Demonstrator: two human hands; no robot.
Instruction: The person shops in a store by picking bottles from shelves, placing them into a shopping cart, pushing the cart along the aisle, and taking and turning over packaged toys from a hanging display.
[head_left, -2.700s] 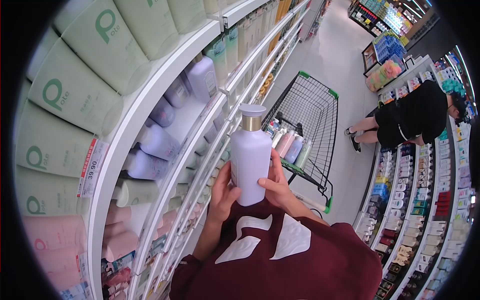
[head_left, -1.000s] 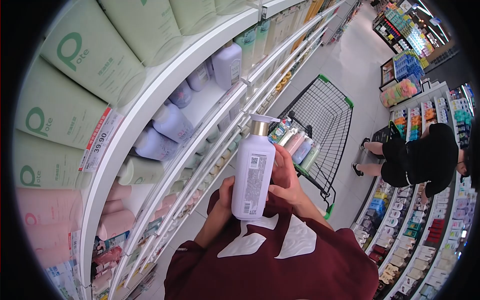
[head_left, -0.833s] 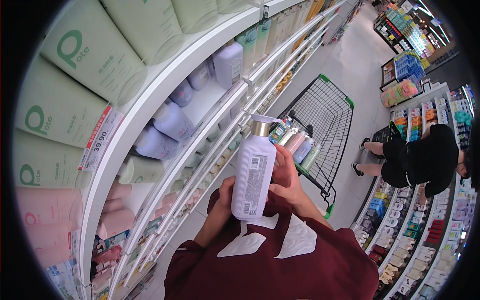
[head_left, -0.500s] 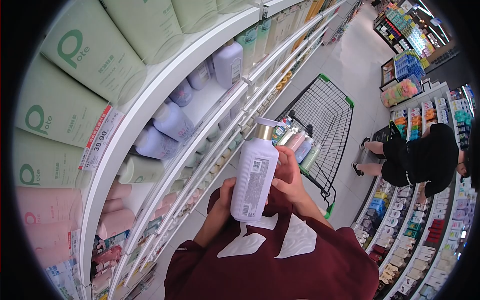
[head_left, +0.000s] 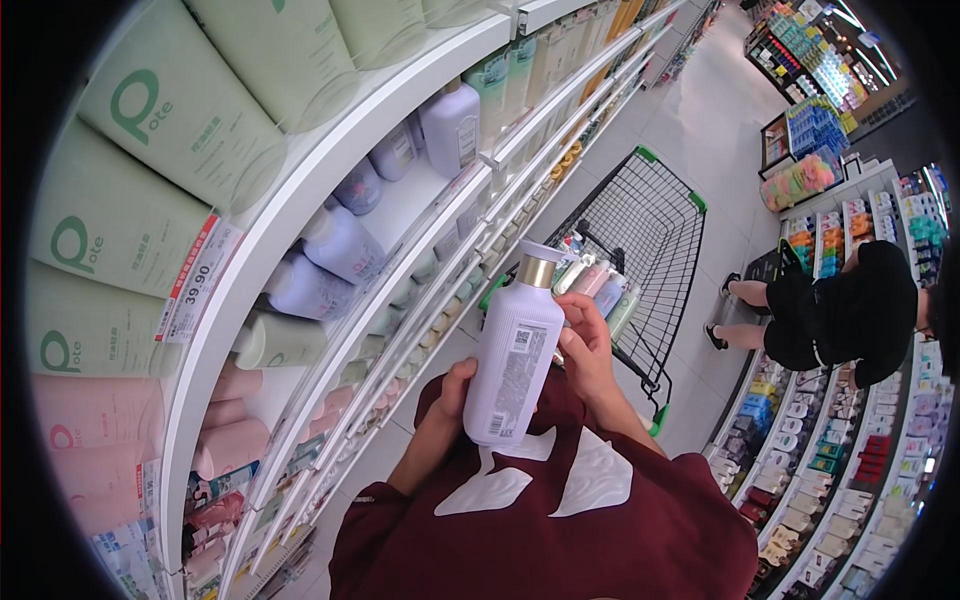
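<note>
A lavender bottle point(head_left: 512, 365) with a gold collar and pale cap is held in front of my chest, its printed back label facing me and its top tilted slightly right. My left hand point(head_left: 453, 395) is closed on the bottle's left side, its fingers partly hidden behind it. At the bottle's right edge, my right hand point(head_left: 588, 350) grips the upper side with bent fingers. Similar lavender bottles point(head_left: 345, 243) stand and lean on the shelf to the left.
Left, a white shelf point(head_left: 225, 300) carries green tubes point(head_left: 180, 110) and pink bottles. Beyond my hands is a wire shopping cart point(head_left: 650, 230) with several bottles in it. A person in black point(head_left: 840, 310) bends by the stocked shelves at the right.
The bottle has turned from its plain side to its labelled back, then tilted and shifted slightly right. My view has moved a little, and the person in black has bent lower.
</note>
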